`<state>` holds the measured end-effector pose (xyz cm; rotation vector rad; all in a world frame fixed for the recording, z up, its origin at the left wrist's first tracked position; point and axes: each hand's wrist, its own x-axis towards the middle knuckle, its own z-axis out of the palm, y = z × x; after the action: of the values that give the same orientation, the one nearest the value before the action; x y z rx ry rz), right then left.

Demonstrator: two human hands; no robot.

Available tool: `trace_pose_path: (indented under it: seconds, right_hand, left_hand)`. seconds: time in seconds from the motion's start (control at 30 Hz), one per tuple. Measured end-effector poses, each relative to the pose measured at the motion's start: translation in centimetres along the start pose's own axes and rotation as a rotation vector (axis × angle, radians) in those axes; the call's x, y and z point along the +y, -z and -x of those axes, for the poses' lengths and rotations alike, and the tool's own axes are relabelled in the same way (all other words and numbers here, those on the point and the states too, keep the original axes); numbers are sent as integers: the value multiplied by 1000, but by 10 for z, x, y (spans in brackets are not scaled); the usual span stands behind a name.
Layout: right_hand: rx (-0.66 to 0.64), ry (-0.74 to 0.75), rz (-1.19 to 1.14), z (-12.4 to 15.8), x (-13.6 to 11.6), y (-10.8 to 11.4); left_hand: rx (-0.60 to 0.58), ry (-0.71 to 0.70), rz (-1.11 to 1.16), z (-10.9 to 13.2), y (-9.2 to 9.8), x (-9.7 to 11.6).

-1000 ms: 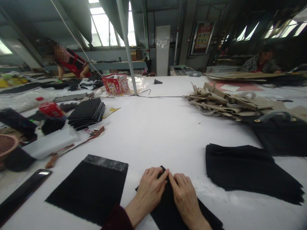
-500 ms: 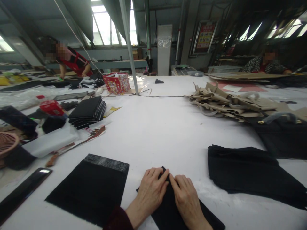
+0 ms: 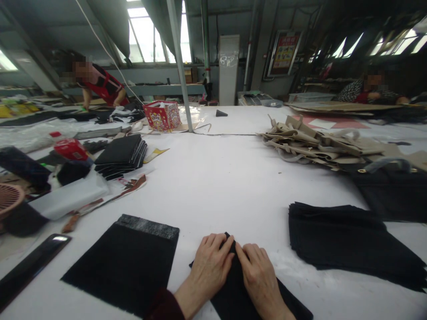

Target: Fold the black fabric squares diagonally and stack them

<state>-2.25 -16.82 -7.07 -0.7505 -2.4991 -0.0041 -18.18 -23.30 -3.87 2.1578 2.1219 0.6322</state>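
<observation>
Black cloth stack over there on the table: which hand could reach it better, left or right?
Probably your right hand. It rests on the black cloth on the side nearer the black cloth stack, while your left hand lies farther away.

The white desk (image 3: 213, 186) fills the middle of the frame. At bottom centre lies a black fabric piece (image 3: 237, 271), and a dark maroon sleeve (image 3: 163, 306) shows beside it. At lower left, a black panel (image 3: 120, 271) carries a speckled grey band (image 3: 150, 226) along its top edge, and a black fabric stack (image 3: 347, 240) sits at lower right. Upper right holds beige folded bags (image 3: 310, 144) and a salmon-pink sheet (image 3: 330, 124). Near upper centre stands a red box (image 3: 162, 116) with a yellow-and-white printed pattern. At upper left, a co-worker wears a red-and-black vest (image 3: 106, 86); at upper right, another wears a black-and-white patterned top (image 3: 353, 91). A pink basket (image 3: 8, 200) sits at the left edge.
</observation>
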Motion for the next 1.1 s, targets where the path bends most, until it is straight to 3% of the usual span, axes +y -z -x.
trace_pose_path:
  seconds: [0.4,0.63,0.87,1.1]
  right_hand:
    - [3,-9,-6,0,-1,1]
    - [-17,-18,12,-1,-2,3]
    - [-29,-43,24,-1,-1,1]
    - [-71,-159,18,-25,-1,2]
  left_hand:
    - [-19,21,6,2,-2,1]
    - [48,72,-91,-2,8,-5]
    - [-53,-132,-154,-5,12,-7]
    - [-165,-349,-303,-32,23,-30]
